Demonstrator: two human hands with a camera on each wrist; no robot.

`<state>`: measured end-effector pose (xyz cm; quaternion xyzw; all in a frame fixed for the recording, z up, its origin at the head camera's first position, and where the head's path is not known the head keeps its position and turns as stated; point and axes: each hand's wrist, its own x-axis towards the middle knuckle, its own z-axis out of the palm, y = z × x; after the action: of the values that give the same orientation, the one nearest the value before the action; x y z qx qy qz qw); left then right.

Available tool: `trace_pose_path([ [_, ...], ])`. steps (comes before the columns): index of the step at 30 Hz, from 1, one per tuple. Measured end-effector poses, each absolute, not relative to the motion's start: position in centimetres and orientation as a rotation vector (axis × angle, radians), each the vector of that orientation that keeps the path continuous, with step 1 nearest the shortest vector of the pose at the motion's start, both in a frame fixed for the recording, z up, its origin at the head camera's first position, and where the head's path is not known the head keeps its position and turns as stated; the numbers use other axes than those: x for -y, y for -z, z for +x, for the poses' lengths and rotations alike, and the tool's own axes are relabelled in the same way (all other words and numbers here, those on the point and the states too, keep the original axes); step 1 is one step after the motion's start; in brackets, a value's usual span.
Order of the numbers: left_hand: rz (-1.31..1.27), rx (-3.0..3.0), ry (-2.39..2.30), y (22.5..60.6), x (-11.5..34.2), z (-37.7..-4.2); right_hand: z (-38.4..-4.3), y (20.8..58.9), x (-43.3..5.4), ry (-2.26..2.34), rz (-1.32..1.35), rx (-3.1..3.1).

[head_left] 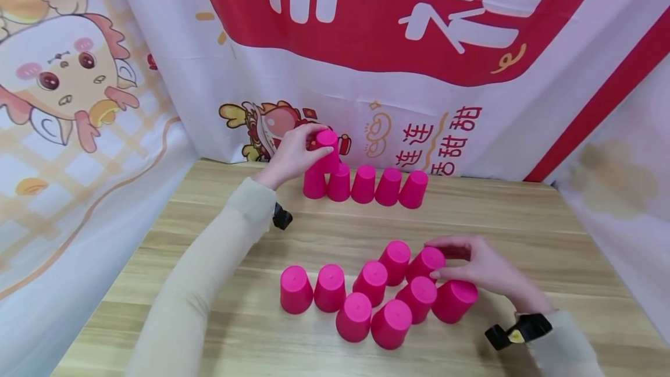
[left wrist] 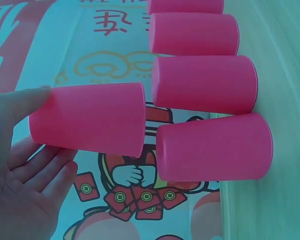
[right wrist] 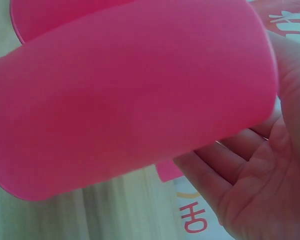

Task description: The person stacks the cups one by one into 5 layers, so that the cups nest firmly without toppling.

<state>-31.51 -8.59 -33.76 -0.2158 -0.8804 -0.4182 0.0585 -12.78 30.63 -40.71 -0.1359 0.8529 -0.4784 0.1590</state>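
Note:
My left hand (head_left: 295, 153) pinches an upside-down pink cup (head_left: 329, 153) between thumb and fingers. That cup is raised over the left end of a back row of several pink cups (head_left: 363, 185), overlapping the first two in the head view. In the left wrist view, the held cup (left wrist: 90, 120) shows a gap from the cup (left wrist: 215, 147) below it. Toward the front right, my right hand (head_left: 478, 266) grips another pink cup (head_left: 426, 260) at the back of a cluster. A large pink cup (right wrist: 140, 100) fills much of the right wrist view, hiding part of the fingers.
Several more upside-down pink cups (head_left: 371, 283) stand close together on the wooden table (head_left: 251, 319). A printed cloth (head_left: 361, 103) hangs behind the back row, and more cloth (head_left: 78, 191) borders the left side. Black wrist cameras (head_left: 518, 333) are strapped at both sleeves.

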Motion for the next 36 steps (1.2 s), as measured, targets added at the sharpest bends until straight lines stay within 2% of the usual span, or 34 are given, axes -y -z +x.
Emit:
trace_pose_path([
  [22, -0.563, 2.726, 1.363, 34.4, 9.5, -32.3, -12.6, 41.7, -30.3, 1.392, -0.315, -2.530],
  [36, -0.548, 2.593, 1.458, 34.0, 13.3, -27.7, -14.6, 37.9, -31.5, 1.448, -0.357, -2.770],
])
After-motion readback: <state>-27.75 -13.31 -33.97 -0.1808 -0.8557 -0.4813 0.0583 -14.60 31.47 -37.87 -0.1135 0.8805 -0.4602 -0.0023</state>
